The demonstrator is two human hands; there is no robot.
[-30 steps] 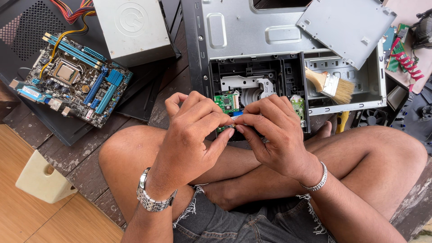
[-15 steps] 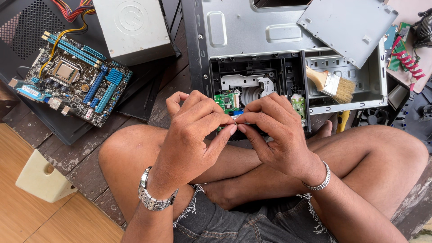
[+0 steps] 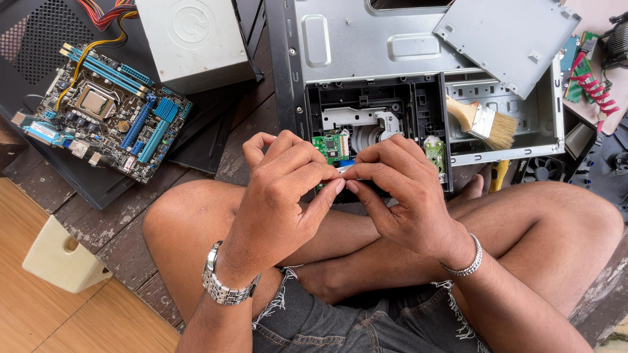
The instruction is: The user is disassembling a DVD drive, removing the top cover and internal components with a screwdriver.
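Both hands (image 3: 288, 189) (image 3: 405, 193) pinch a white ribbon cable (image 3: 345, 168) over the opened drive (image 3: 376, 124).

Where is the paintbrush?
In the head view, the paintbrush lies on the right side, inside the open metal drive bay, just right of the black opened disc drive and beyond the right hand.

Weathered dark plank floor (image 3: 98, 225), light wooden boards (image 3: 39, 320) at lower left, pale cream block (image 3: 55, 261) on them, soft even daylight
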